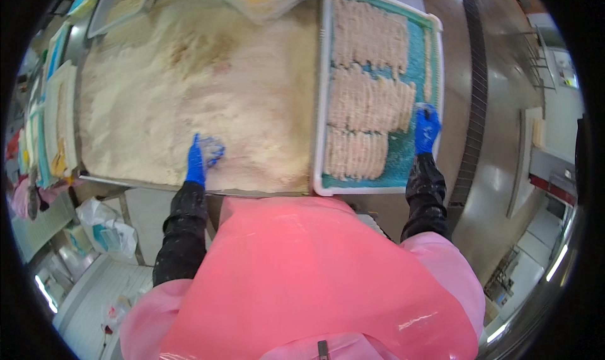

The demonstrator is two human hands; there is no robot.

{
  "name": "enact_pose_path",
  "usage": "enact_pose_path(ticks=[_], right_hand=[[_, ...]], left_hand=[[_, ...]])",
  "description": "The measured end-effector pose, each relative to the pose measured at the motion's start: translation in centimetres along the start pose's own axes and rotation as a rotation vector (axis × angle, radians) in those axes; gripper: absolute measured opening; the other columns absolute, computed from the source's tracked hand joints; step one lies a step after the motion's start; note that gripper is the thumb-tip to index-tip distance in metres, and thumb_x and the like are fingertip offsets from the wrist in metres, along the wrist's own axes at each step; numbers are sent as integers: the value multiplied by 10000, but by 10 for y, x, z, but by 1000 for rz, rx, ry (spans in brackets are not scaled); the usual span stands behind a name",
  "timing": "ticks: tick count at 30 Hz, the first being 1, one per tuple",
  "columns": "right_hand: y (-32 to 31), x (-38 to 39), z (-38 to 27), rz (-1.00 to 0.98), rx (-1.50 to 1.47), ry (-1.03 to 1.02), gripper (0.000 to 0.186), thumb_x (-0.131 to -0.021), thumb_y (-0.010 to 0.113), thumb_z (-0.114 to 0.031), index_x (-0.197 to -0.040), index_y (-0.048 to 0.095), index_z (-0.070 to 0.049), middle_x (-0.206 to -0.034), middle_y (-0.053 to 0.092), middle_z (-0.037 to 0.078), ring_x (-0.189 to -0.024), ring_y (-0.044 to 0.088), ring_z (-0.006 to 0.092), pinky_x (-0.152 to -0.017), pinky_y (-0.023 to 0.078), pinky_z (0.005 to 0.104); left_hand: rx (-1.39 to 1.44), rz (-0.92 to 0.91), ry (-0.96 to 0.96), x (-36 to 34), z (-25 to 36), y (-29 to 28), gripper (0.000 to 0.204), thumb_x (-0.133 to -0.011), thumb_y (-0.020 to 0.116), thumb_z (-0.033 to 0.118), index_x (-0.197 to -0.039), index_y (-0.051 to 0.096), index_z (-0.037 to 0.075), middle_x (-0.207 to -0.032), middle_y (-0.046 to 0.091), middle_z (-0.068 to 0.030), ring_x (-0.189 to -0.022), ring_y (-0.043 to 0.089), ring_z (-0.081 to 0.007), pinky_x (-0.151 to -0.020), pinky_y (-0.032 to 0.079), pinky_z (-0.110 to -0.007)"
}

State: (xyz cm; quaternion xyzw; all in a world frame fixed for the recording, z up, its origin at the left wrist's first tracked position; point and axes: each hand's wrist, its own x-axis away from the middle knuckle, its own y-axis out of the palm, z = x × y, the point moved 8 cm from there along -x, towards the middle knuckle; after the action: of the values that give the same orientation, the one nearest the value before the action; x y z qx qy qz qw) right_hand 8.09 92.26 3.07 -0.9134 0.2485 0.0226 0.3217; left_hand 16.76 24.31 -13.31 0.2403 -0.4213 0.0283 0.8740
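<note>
Coated strips (368, 98), pale and knobbly, lie in close rows in a white-rimmed tray (322, 108) at the wearer's one o'clock; they look light, soft and liable to bend or shed crumbs, so I'd judge them best held gently around mid-length. Near the tray's four o'clock, the blue-gloved right hand (426, 128) has its fingers drawn in, though I can't tell whether they grip anything. Toward eleven o'clock, the left hand (200, 157) spreads loose fingers at the fine, cream-coloured powder (126, 108).
</note>
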Motion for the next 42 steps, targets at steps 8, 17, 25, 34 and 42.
enact_pose_path(ticks=[8, 17, 25, 34, 42], right_hand=[[235, 100, -273, -365, -278, -295, 203, -723, 751, -43, -801, 566, -8, -729, 535, 87, -715, 569, 227, -646, 441, 315], [428, 211, -253, -718, -210, -367, 412, -825, 543, -24, -1234, 540, -68, -1185, 542, 214, -1142, 495, 341, -989, 379, 353], [473, 100, -271, -403, 354, -583, 269, -779, 666, -183, -1028, 667, -83, -1026, 632, 184, -1016, 567, 341, -889, 447, 393], [421, 129, -306, -690, -548, 339, 236, -897, 640, -177, -1079, 647, -26, -1041, 654, 25, -933, 580, 100, -834, 449, 249], [371, 229, -317, -668, 37, -663, 242, -801, 675, -65, -1034, 680, -131, -1020, 612, 114, -968, 572, 315, -824, 469, 365]], left_hand=[[3, -23, -124, 17, 13, 34, 505, -962, 388, 456, -1157, 565, 24, -971, 676, -129, -762, 656, -213, -658, 524, -307], [-276, -17, 33, 43, 47, 6, 415, -969, 410, 352, -1182, 580, 40, -990, 684, -140, -855, 677, -226, -695, 515, -300], [-83, -192, -99, 41, 53, 9, 427, -963, 433, 366, -1168, 581, 21, -989, 676, -156, -862, 679, -256, -653, 531, -322], [-82, -364, -111, 32, 48, 1, 447, -971, 419, 362, -1203, 554, 5, -1070, 659, -174, -920, 672, -269, -691, 536, -325], [-163, -143, 24, 35, 60, -6, 388, -975, 437, 317, -1215, 560, 38, -1005, 683, -124, -822, 669, -204, -658, 492, -262]])
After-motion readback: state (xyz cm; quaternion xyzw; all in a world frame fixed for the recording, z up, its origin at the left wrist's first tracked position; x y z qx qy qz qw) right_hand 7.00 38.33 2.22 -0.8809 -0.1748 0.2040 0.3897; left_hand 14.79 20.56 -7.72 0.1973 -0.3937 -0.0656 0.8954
